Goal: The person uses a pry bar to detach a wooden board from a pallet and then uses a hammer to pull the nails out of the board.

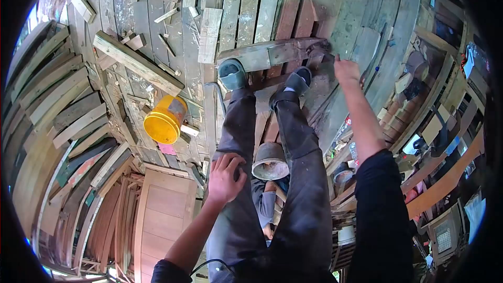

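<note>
My left hand (227, 177) rests on the dark trouser leg at my thigh, fingers apart and holding nothing. Out to the right, my right hand (347, 70) is closed around the end of a dark tool (319, 46), whose shape is blurred. The tool's far end lies over a wooden piece (270, 54) placed crosswise in front of my feet. Both feet, in dark sandals (232, 74), touch or nearly touch that piece. Reddish boards (288, 10) lie beyond it.
A yellow bucket (163, 120) stands left, beside a long beam (137, 62). A grey bucket (270, 161) is between my legs, with part of another person (263, 202) below. Stacked planks (78, 120) fill the left; cluttered shelves (445, 126) the right.
</note>
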Available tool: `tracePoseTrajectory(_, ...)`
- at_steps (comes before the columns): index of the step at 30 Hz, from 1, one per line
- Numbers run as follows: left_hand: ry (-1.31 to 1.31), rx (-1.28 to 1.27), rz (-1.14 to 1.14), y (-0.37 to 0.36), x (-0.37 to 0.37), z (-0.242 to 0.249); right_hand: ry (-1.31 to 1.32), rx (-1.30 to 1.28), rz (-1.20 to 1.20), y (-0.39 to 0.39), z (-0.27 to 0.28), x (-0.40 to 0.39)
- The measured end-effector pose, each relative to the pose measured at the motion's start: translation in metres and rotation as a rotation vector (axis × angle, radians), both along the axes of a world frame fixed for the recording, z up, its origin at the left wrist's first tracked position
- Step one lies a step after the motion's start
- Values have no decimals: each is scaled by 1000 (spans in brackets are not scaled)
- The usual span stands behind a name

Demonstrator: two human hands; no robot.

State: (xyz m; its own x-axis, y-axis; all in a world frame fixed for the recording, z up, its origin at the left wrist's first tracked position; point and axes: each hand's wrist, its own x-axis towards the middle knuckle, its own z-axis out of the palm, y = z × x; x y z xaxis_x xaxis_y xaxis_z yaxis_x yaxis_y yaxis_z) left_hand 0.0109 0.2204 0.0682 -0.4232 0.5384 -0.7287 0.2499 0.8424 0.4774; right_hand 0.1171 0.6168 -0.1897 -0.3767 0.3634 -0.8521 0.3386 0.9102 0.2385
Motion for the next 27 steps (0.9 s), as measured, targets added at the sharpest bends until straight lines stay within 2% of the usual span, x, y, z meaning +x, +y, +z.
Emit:
tracePoseTrajectory(7, 10, 0, -17, 1, 2, -3, 8, -88, -90, 36, 4, 2)
tracePoseTrajectory(14, 5, -9, -33, 6, 4, -4, 84, -188, 7, 52, -1, 16)
tracePoseTrajectory(18, -4, -28, -34, 12, 2, -1, 65, -200, -17, 53, 2, 25)
tracePoseTrajectory(25, -7, 3, -12, 18, -11, -1, -11, -124, -3, 60, -16, 38)
tracePoseTrajectory(27, -45, -10, -12, 23, -14, 3, 34, 42, -12, 60, -31, 50)
